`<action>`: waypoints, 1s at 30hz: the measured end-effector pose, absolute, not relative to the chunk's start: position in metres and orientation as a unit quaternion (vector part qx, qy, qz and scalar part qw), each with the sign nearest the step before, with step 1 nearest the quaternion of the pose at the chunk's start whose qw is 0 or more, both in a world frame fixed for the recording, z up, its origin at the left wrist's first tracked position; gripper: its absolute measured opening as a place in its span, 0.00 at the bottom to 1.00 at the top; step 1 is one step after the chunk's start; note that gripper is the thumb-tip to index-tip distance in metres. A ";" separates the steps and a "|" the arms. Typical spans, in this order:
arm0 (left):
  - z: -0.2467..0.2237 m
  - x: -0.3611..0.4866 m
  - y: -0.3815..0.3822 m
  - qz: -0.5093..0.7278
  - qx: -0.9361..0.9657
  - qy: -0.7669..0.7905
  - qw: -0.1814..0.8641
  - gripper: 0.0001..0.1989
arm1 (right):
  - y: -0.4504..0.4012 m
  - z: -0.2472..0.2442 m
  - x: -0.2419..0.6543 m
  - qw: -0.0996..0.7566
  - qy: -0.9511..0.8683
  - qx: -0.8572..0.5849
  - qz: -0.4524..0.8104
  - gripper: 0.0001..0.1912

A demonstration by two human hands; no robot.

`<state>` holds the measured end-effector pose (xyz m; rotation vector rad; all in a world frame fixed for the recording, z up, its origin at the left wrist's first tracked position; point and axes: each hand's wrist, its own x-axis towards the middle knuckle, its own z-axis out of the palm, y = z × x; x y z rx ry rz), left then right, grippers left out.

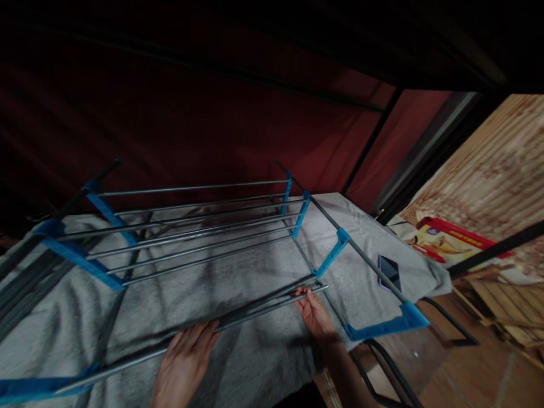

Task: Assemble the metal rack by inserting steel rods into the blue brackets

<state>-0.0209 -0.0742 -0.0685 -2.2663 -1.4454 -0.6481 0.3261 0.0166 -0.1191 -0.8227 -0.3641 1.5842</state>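
A rack frame of grey metal tubes and blue plastic brackets lies on a grey cloth. My left hand [183, 362] rests over a thin metal rod [272, 308], its fingers bent around it from above. Near the rod's right end, my right hand [312, 310] pinches it between thumb and fingers. That free end lies close to a blue bracket [334, 255] on the right side tube. The left end reaches another blue bracket [46, 386] at the lower left. Several crossbars [204, 231] span the far half. A front right bracket [387, 327] juts toward me.
Grey cloth [238, 272] covers the surface under the frame. A phone [389, 273] lies right of the side tube. Beyond it are a red and yellow box [457, 238] and a wooden crate [510, 303]. Dark red fabric [204, 124] hangs behind, with dark metal posts [374, 139].
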 end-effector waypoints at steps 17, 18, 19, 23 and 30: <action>-0.064 -0.036 -0.081 -0.214 -0.830 -0.446 0.259 0.19 | 0.015 -0.100 0.323 0.637 -0.156 -0.363 0.662 0.14; -0.065 -0.037 -0.081 -0.211 -0.835 -0.436 0.262 0.20 | 0.017 -0.097 0.323 0.641 -0.155 -0.363 0.658 0.13; -0.066 -0.038 -0.081 -0.210 -0.837 -0.430 0.266 0.21 | 0.018 -0.095 0.323 0.645 -0.156 -0.364 0.653 0.12; -0.076 -0.043 -0.083 -0.210 -0.834 -0.437 0.264 0.24 | 0.022 -0.080 0.320 0.646 -0.178 -0.373 0.642 0.13; -0.075 -0.047 -0.088 -0.194 -0.836 -0.464 0.220 0.25 | 0.027 -0.060 0.311 0.654 -0.189 -0.384 0.624 0.16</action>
